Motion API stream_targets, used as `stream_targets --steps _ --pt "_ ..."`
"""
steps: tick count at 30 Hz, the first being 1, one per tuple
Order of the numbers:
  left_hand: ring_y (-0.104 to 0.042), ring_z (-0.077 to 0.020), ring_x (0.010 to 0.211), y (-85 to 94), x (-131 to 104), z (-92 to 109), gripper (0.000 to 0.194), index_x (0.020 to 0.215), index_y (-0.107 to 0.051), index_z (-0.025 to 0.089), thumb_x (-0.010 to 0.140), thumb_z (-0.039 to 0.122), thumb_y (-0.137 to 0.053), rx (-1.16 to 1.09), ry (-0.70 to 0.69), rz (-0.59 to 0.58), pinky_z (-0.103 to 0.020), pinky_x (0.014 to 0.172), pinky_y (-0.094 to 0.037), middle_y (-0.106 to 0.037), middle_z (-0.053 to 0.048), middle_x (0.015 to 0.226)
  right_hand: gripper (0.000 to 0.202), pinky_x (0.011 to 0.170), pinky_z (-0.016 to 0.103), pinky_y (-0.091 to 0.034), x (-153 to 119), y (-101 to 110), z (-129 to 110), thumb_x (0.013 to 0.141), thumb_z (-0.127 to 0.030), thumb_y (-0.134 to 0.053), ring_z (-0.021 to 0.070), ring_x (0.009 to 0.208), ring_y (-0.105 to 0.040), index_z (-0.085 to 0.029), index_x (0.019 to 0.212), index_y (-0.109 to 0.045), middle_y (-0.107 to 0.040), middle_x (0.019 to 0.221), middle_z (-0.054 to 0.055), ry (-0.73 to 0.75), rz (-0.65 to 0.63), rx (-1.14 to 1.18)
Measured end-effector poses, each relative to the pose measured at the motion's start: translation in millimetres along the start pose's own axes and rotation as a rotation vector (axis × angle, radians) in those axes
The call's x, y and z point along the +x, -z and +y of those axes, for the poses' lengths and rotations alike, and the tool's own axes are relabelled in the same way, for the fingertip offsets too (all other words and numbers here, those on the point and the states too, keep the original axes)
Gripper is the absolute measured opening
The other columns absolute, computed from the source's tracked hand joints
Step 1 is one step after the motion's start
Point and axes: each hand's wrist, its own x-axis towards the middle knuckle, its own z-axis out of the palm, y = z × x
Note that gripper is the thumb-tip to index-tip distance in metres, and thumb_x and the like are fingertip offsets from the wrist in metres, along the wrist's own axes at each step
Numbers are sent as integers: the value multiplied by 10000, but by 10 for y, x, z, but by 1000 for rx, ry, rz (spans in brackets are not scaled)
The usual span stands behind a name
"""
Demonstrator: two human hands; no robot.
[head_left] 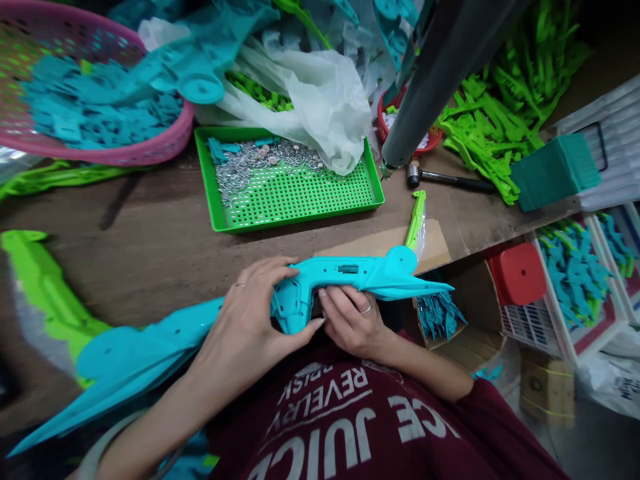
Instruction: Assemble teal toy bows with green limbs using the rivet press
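Note:
A long bright-blue plastic bow-shaped part (345, 272) lies across in front of my body, at the bench's near edge. My left hand (250, 313) is closed round its middle, near the grip, with the thumb below. Fingers of my right hand (353, 319) curl under the part just right of the grip, and their tips are partly hidden. At the left, a long pointed blue limb (150, 347) extends out from under my left hand. A lime-green plastic strip (55, 300) lies behind that limb. Another lime-green strip (416, 217) rests beyond the part's right end.
Farther back stand a green perforated tray (300, 223) with small screws and a pink basket (150, 155) of blue pieces. A grey pole-like tool (425, 93) hangs above a hammer (450, 179). To the right are a teal bin (550, 170), a red stool (520, 273) and crates.

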Motion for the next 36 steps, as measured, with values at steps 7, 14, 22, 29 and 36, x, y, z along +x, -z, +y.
stream_targets --steps 7,14,22,29,36 --pt "-545 -381 1309 -6 17 -12 521 1257 -431 276 836 374 -721 9 18 -20 -585 996 -532 -578 -131 1375 400 1039 392 -363 68 7 -74 899 -265 -596 269 1221 -518 -120 1257 -700 -709 1251 123 -65 -59 -7" --pt "-541 -387 1313 -7 10 -13 475 1240 -443 267 853 378 -695 -4 27 -20 -610 1000 -523 -574 -141 1380 386 1007 391 -360 97 -1 -145 909 -284 -580 264 1165 -494 -160 1251 -707 -706 1234 101 -149 -90 -8" --pt "-541 -394 1309 -20 -3 -7 472 1243 -442 258 855 364 -689 9 18 -6 -607 983 -534 -580 -152 1366 312 934 367 -374 128 23 -91 919 -269 -570 243 1136 -517 -201 1180 -726 -701 1178 89 -111 -49 33" --pt "-536 -387 1326 -19 -3 -8 475 1236 -452 264 847 364 -705 -4 34 -7 -608 1008 -526 -579 -146 1376 299 959 385 -355 141 44 -76 917 -252 -574 249 1176 -506 -179 1159 -734 -710 1201 90 -101 -66 63" --pt "-563 -397 1298 -54 -14 -60 503 1237 -477 254 819 374 -730 -5 -5 43 -620 1002 -529 -599 -147 1357 315 963 379 -351 150 27 -102 942 -247 -544 230 1143 -521 -154 1181 -728 -734 1170 90 -137 -50 78"
